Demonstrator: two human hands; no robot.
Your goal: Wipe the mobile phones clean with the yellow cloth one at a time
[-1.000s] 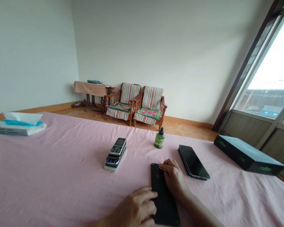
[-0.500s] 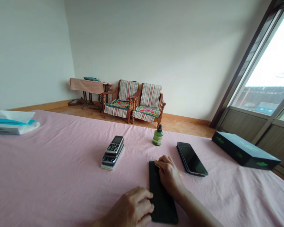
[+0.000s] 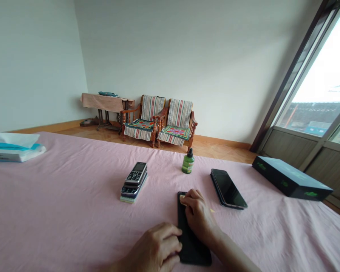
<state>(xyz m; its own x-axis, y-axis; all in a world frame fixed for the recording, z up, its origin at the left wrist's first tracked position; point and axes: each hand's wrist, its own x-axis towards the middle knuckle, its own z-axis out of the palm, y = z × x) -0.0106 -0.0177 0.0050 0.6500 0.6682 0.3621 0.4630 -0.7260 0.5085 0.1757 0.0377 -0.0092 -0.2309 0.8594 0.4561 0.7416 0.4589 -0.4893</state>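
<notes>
A long, flat black phone (image 3: 195, 251) lies on the pink sheet in front of me. My left hand (image 3: 157, 245) holds it along the left edge, fingers bent and thumb out of sight. Closed over the upper part of the phone, my right hand (image 3: 200, 215) presses a small pale yellow cloth (image 3: 183, 200) against its surface, mostly hidden under the fingers. Beyond my hands stands a green bottle (image 3: 188, 164) with a black top. Stacked keypad phones (image 3: 136, 174) lie to the left, and a pile of dark smartphones (image 3: 229, 189) lies to the right.
A black box (image 3: 289, 177) with green markings sits at the right edge of the pink sheet (image 3: 73, 211). At the far left is a tissue pack (image 3: 22, 153). Past the sheet's far edge are two wooden armchairs (image 3: 175, 121) and a cloth-covered table (image 3: 102, 102).
My right hand has slid the cloth slightly left across the phone's upper end, and more of the cloth shows. My left hand keeps its place on the phone's edge.
</notes>
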